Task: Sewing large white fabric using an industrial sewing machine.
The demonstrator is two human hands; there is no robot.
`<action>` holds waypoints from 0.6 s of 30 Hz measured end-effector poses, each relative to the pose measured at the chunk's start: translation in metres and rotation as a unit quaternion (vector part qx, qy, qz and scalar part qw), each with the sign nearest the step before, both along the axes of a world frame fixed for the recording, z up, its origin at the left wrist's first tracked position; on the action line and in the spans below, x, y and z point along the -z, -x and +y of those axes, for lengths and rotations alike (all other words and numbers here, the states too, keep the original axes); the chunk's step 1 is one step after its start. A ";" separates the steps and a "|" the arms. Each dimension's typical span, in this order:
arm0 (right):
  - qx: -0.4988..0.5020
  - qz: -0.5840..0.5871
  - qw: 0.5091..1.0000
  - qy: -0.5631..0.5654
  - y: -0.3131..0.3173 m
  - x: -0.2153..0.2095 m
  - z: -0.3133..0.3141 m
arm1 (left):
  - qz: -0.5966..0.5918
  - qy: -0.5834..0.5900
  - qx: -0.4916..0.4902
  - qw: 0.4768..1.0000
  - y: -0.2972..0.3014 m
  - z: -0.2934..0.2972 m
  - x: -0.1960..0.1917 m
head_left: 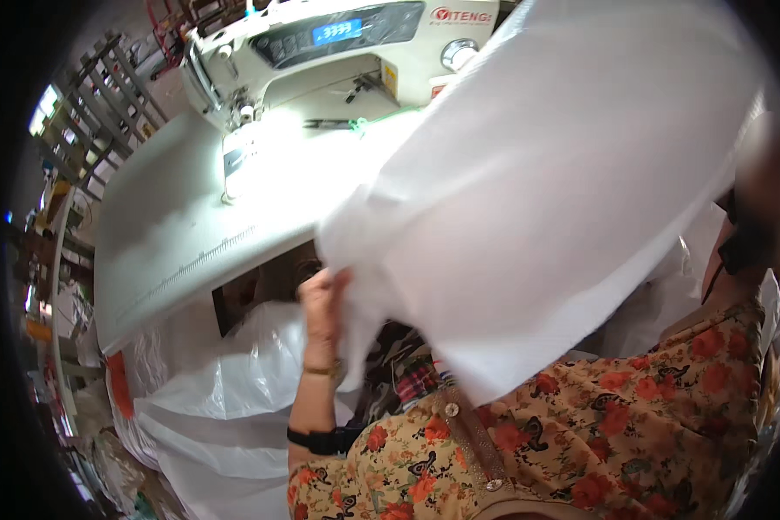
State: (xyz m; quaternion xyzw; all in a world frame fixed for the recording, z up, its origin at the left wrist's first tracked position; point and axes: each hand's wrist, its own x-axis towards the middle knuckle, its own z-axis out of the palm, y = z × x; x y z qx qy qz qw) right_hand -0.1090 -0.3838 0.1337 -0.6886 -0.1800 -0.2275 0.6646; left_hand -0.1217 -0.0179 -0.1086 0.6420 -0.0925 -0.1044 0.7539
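Left hand (323, 299) raised, fingers pinched shut on the lower left corner of a white fabric panel (546, 182), which is held up in the air at about 2 o'clock from that hand, in front of the sewing machine (321, 61) and above the bench (173, 225). Right hand (767, 186) is blurred behind the cloth; its grip cannot be told, probably holding the opposite edge. Fabric looks thin, light and limp, so best taken by corners or hem.

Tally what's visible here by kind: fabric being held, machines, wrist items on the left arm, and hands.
White fabric piece: 1
Sewing machine: 1
Wrist items, gold bracelet and black band: 2
Hands in view, left hand: 1
Total: 5
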 end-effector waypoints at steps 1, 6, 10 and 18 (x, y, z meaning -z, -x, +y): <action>0.008 -0.016 1.000 -0.003 0.006 -0.004 -0.027 | -0.076 -0.012 -0.005 0.997 -0.013 0.023 0.001; -0.060 -0.052 0.995 -0.067 -0.013 0.002 -0.003 | -0.099 -0.059 -0.208 0.971 0.003 0.183 0.001; -0.126 -0.086 0.979 -0.132 -0.036 0.007 0.016 | -0.114 -0.134 -0.283 0.943 0.041 0.225 -0.038; -0.246 -0.099 0.895 -0.360 -0.066 -0.031 0.151 | -0.132 -0.281 -0.468 0.827 0.207 0.415 -0.037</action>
